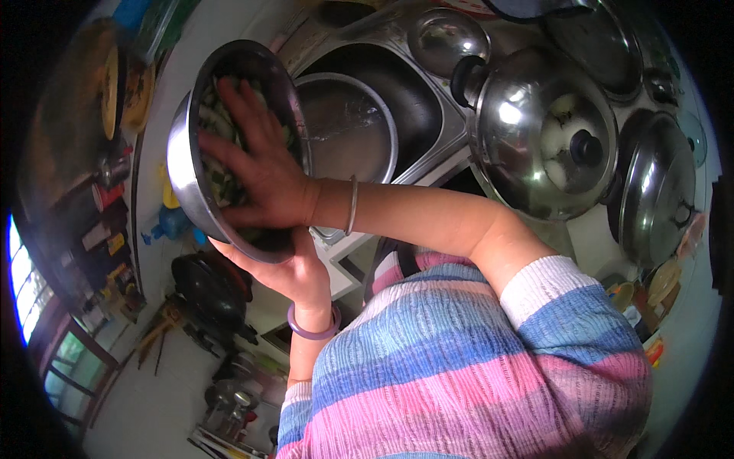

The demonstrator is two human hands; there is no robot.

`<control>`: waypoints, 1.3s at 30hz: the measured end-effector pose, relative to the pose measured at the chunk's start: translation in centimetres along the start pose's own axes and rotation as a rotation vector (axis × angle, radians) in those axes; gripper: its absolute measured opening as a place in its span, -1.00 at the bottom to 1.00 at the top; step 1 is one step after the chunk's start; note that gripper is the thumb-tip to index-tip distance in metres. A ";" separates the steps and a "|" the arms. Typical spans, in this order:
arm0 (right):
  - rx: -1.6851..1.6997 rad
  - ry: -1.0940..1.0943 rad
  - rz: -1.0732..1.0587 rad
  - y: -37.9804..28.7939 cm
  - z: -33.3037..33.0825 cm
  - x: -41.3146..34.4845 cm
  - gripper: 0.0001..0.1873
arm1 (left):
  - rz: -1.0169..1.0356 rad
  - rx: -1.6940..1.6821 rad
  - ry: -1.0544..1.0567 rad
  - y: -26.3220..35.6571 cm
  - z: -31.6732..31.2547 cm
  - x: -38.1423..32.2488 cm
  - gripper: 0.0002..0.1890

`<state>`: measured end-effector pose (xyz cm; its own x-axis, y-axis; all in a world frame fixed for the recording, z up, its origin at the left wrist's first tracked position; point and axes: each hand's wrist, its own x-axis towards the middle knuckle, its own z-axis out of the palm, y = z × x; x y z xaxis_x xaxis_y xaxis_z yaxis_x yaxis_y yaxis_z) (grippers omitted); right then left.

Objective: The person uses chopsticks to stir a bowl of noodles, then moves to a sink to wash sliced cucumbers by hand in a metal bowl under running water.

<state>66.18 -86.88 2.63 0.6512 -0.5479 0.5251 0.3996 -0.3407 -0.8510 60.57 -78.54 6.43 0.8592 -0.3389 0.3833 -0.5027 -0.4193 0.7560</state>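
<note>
My left hand [307, 278] grips the lower rim of a stainless steel bowl [182, 152], which is tilted steeply with its mouth towards the right. Inside lie green and pale cut vegetable pieces [215, 117]; their exact kind I cannot tell. Spread across those pieces, palm against them, is my right hand [264, 166], with a silver bangle at its wrist. A purple bangle circles the left wrist. Partly behind the bowl, a round metal basin [350, 132] rests in the sink [416, 109] and appears to hold liquid.
A large steel pot [516, 132] with a windowed lid stands right of the sink, pale round items visible through its window. Beyond it sits another lidded pan [659, 189]. A steel bowl [447, 40] lies at the sink's far corner. A black wok [209, 287] is at the left.
</note>
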 end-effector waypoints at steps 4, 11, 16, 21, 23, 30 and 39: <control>0.053 -0.072 -0.002 -1.0 2.5 -0.9 -0.14 | -0.005 0.023 0.056 -0.3 -1.9 -0.5 -0.06; 0.185 -0.205 0.015 -3.0 6.5 -2.4 -0.08 | -0.066 0.079 0.182 -0.9 -5.1 -1.7 -0.07; 0.229 -0.263 0.016 -4.4 8.1 -2.7 -0.09 | -0.064 0.145 0.232 -1.1 -7.1 -2.1 -0.07; 0.245 -0.248 -0.009 -4.9 9.5 -3.0 -0.11 | -0.050 0.195 0.251 -0.8 -7.8 -1.9 -0.08; 0.241 -0.233 -0.032 -5.1 9.6 -2.9 -0.12 | -0.035 0.211 0.253 -0.7 -8.0 -1.6 -0.08; 0.253 -0.219 -0.042 -5.5 9.9 -2.1 -0.10 | -0.016 0.193 0.273 -0.9 -8.3 -1.3 -0.10; 0.257 -0.221 -0.034 -5.5 9.7 -1.6 -0.05 | -0.026 0.185 0.257 -0.4 -8.1 -0.8 -0.09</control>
<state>69.23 -76.70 6.49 0.7473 -0.3510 0.5642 0.5550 -0.1371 -0.8205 60.86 -71.25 10.14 0.8563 -0.1114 0.5044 -0.4685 -0.5789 0.6674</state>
